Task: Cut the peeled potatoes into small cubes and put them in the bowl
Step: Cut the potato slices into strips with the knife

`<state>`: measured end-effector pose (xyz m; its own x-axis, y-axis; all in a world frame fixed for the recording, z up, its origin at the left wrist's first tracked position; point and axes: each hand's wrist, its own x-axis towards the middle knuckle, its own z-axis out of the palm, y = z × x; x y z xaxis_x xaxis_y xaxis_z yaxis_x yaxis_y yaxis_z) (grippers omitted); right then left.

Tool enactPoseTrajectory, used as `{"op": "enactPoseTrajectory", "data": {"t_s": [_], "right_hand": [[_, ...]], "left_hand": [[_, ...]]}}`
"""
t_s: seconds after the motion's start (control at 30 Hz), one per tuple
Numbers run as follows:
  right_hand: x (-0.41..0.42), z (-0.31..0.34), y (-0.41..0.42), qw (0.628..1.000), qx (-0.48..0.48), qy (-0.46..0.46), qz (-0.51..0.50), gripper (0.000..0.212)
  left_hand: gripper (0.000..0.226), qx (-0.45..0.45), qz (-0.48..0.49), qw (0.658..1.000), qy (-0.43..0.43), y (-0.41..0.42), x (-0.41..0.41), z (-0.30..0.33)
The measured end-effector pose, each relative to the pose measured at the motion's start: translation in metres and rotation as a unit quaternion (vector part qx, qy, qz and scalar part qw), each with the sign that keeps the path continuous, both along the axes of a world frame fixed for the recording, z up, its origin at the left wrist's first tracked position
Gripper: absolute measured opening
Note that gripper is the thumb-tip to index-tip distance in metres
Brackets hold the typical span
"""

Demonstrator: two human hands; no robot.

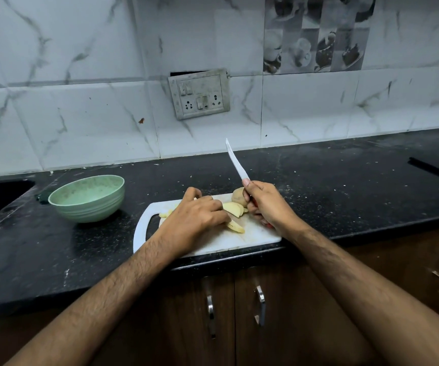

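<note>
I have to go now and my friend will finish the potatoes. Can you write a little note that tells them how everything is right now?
Right hand grips the knife, blade raised and pointing up, away from the board.
Left hand rests on the potato slices on the white cutting board.
One whole potato sits at the board's far edge.
The green bowl, left of the board, looks empty.
Done: some potato sliced.
Left: dice the slices, cut the whole potato, move the cubes to the bowl.
</note>
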<state>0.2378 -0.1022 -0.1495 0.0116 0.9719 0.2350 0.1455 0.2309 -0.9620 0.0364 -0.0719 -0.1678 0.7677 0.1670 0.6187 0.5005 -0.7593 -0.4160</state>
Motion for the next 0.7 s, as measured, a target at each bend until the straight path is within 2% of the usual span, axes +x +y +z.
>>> {"op": "enactPoseTrajectory", "data": {"t_s": [0.1,0.2,0.27,0.33,0.4,0.53,0.7], "right_hand": [[0.005,0.007,-0.003,0.995,-0.021,-0.1,-0.003,0.043],[0.011,0.017,-0.019,0.967,-0.065,-0.248,0.002,0.044],[0.014,0.022,-0.036,0.927,-0.095,-0.364,-0.002,0.044],[0.014,0.025,-0.053,0.865,-0.1,-0.491,-0.023,0.043],[0.008,0.026,-0.068,0.813,-0.101,-0.57,-0.053,0.04],[-0.008,0.027,-0.089,0.757,-0.097,-0.641,-0.078,0.038],[-0.023,0.034,-0.097,0.742,-0.095,-0.659,-0.082,0.037]], "left_hand": [[0.014,-0.085,0.003,0.995,-0.052,-0.002,-0.007,-0.002],[0.034,-0.161,0.053,0.983,-0.075,-0.003,-0.018,-0.005],[0.048,-0.194,0.095,0.973,-0.081,-0.004,-0.019,-0.006],[0.057,-0.217,0.132,0.964,-0.076,-0.004,-0.015,-0.005],[0.059,-0.24,0.157,0.955,-0.079,-0.005,-0.012,-0.005],[0.06,-0.239,0.172,0.951,-0.09,-0.007,-0.008,-0.004],[0.054,-0.239,0.178,0.95,-0.097,-0.009,-0.005,-0.003]]}}
